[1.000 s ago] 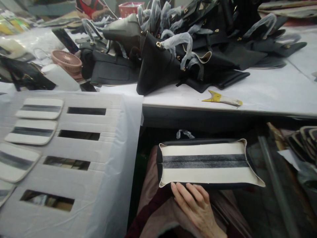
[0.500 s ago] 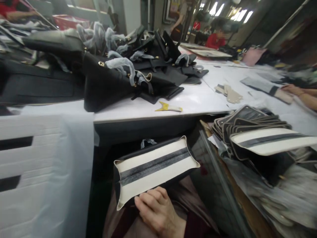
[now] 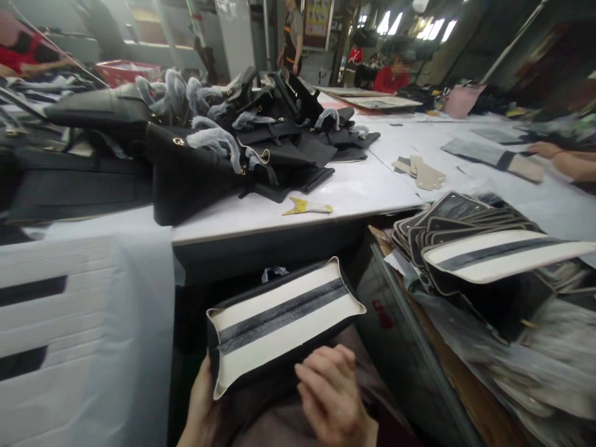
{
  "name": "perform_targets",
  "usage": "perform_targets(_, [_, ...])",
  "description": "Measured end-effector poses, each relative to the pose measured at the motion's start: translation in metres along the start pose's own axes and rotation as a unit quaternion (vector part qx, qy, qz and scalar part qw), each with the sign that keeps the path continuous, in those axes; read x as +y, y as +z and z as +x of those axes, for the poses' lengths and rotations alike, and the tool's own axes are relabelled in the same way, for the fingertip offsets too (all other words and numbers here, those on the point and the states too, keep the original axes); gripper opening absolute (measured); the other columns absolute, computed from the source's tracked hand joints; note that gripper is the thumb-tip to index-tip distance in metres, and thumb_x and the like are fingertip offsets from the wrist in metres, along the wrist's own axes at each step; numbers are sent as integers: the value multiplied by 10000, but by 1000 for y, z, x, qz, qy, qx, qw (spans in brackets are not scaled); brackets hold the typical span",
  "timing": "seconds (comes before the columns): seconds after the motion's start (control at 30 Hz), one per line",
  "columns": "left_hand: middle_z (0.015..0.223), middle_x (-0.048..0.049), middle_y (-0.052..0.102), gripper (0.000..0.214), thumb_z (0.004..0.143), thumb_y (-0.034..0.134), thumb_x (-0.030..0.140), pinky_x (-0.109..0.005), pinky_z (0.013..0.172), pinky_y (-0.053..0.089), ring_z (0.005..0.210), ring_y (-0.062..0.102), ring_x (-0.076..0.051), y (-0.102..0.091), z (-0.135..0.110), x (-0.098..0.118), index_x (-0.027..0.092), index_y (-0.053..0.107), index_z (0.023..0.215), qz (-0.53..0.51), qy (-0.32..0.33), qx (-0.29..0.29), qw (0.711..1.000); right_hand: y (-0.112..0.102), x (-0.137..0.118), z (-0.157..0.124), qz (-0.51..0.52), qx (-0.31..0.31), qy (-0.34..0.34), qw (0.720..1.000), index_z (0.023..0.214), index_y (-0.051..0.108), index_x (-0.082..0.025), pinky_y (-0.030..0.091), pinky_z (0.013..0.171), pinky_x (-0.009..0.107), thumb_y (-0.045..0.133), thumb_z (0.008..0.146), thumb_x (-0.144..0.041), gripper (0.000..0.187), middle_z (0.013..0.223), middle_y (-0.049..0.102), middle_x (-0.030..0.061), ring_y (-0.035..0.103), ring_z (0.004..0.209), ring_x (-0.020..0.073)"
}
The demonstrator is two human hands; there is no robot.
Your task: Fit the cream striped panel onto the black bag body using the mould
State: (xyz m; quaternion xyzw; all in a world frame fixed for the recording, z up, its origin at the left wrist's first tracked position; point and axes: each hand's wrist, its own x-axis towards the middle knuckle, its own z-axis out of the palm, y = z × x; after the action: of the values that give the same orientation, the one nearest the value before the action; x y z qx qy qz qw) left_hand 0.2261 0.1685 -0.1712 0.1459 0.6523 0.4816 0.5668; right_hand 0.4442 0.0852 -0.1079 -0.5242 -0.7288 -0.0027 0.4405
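Observation:
On my lap sits a black bag point(image 3: 285, 349) with its cream base point(image 3: 279, 329) turned up; a dark strip point(image 3: 284, 315) runs along the base's middle. Flared cream corners stand up at the base's ends. My left hand point(image 3: 201, 397) grips the bag's left end, its fingers partly hidden behind it. Just off the bag's lower right edge, my right hand point(image 3: 330, 394) is closed with curled fingers, and what is inside them, if anything, is hidden. Plastic wrapping point(image 3: 274, 272) pokes up behind the bag.
Black bags with wrapped handles point(image 3: 200, 167) pile up on the white table point(image 3: 363, 192), near a yellow clip-like tool point(image 3: 307, 206). At right are stacked dark panels point(image 3: 456, 217) and a cream striped base piece point(image 3: 493, 254). A co-worker's hand point(image 3: 544, 150) reaches in from the right.
My right hand has moved right and off the bag's lower edge. My left hand has come into view at the bag's left end. The view has shifted slightly.

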Motion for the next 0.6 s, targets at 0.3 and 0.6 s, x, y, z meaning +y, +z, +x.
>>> perform_targets(0.3, [1528,-91,377,770,752,694,602,-552,1181,254,1401,342,-349,-4,-27,99,261,449,1397,458,477,-53,748,-14,61,-46,120,120,439,882,1075,592,-160,577,607,262,633,908,-378,277,848,671,61,669,718,180])
perform_targets(0.6, [1593,-216,154,1232,531,845,652,-603,1179,153,1466,156,-401,119,-44,76,216,266,1528,622,578,-297,437,12,69,-32,110,110,374,914,1473,334,-171,593,809,350,726,824,-361,782,1210,651,134,667,1050,256])
